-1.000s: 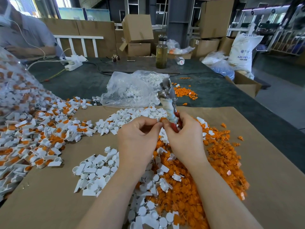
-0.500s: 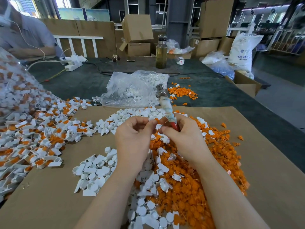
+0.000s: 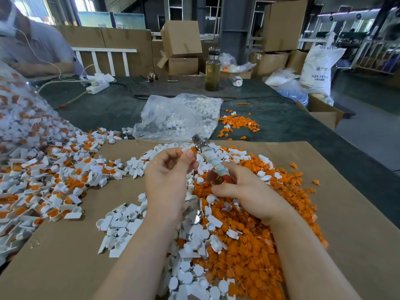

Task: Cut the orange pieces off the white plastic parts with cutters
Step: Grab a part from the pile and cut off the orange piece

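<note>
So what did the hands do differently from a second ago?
The left hand and right hand drew apart. The left lifted its small white part up to the metal tip of the cutters. The right hand slid lower, and the cutters tilted away to the left. The grip on both stayed. The piles of orange pieces and the clear bag stayed put.

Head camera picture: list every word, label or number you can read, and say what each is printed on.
"ABS RESIN": large white sack, printed near its top and again lower down.
Small line and logo on the sack: too blurred to read.
Small white container beside the bottle: red mark, unreadable.
</note>
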